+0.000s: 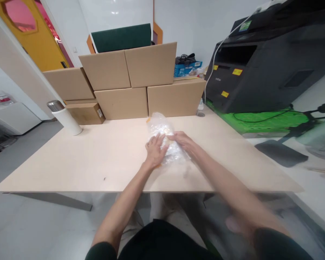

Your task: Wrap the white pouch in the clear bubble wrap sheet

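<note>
A clear, crinkled plastic wrap, perhaps bubble wrap (pixel 174 153), lies on the pale wooden table (pixel 111 155) in front of me. Small orange patches show at its upper left and lower edges; what it encloses cannot be made out. My left hand (pixel 155 150) rests on its left side, fingers spread and lying flat. On the wrap's right side, my right hand (pixel 181 139) has its thumb and fingers closed on the plastic, the fingertips partly hidden.
Cardboard boxes (pixel 120 104) stand stacked along the table's back edge. A white bottle with a metal cap (pixel 67 121) is at the back left. To the right, a dark printer (pixel 249 79) sits above a bright green surface (pixel 260 122).
</note>
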`<state>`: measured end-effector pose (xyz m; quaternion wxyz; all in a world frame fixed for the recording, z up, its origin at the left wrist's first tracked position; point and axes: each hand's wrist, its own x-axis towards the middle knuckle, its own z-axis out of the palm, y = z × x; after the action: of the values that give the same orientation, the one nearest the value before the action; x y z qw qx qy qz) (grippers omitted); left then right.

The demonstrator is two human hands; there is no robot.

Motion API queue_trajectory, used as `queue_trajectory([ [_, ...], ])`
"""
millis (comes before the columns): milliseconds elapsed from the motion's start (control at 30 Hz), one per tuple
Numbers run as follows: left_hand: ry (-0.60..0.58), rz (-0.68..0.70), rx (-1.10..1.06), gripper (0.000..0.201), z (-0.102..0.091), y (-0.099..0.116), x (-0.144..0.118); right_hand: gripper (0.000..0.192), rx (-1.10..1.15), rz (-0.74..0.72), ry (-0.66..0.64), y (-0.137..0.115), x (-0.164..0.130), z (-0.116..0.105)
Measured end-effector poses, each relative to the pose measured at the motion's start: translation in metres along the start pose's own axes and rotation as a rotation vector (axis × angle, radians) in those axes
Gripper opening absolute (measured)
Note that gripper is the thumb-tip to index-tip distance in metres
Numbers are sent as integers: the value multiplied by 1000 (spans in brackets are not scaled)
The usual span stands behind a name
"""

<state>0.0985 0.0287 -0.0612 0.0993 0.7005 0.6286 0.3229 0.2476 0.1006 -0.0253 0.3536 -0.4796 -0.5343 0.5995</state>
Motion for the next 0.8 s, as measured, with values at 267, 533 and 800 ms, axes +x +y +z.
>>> queue_trajectory([
  [267,-107,-58,-630,54,-87,-30,-16,41,216,-96,-329,-18,-75,-11],
  [533,65,-420,-1309,75,-75,-23,-21,43,225,-156,71,11,-22,27],
  [800,252,-488,-694,69,-32,-63,-1,52,-567,-580,212,47,12,35],
])
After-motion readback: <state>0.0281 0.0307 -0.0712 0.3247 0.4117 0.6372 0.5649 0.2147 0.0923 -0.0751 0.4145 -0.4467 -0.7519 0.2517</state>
